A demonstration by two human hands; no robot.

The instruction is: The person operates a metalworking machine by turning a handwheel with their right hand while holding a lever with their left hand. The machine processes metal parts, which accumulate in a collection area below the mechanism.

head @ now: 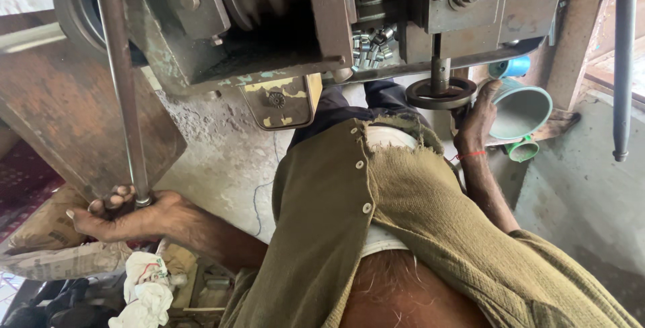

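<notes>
While looking down past an olive shirt (410,220), the person is closing the left hand (131,215) around the lower end of a long steel lever (121,86), seemingly to work the worn green machine (269,26) overhead. Small metal rings (373,44) are lying piled inside it. Farther right, the right hand (478,121) is curling against a teal plastic cup (521,110) just beside a dark handwheel (440,93), apparently steadying it.

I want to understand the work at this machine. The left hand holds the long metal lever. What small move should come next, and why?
Probably pull the lever down with the left hand, whose fingers wrap its lower end. The right hand rests by the teal cup, beside the round handwheel, so the machine seems ready.
</notes>
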